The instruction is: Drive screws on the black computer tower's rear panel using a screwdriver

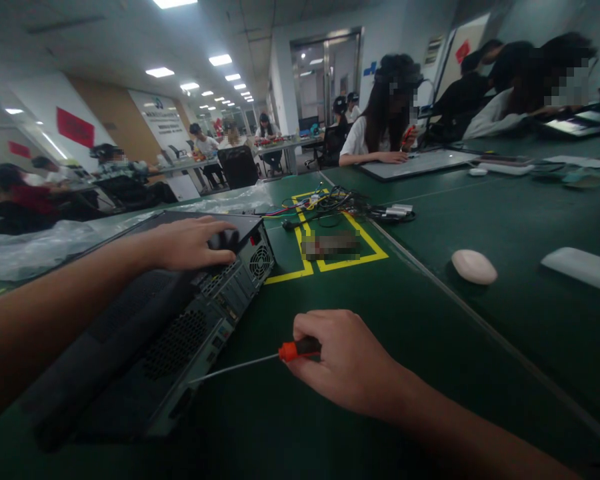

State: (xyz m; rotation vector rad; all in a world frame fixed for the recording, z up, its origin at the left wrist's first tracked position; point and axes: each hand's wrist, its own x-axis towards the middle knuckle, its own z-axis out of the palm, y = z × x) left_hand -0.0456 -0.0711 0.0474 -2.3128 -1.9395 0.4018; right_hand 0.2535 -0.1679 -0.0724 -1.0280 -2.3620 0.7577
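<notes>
A black desktop computer case (145, 333) lies on its side on the green table (380, 293), rear panel facing me. My left hand (190, 243) rests on top of the case near its far corner, fingers curled over the edge. My right hand (345, 363) is closed round the red-and-black handle of a screwdriver (260, 360). The thin metal shaft points left, its tip close to the lower rear edge of the case.
A bundle of cables (340, 203) lies by a yellow-taped rectangle (330, 247). A white mouse (474, 267) and a white keyboard (580, 267) sit to the right. Clear plastic wrap (40, 247) lies behind the case. Other people work at tables further back.
</notes>
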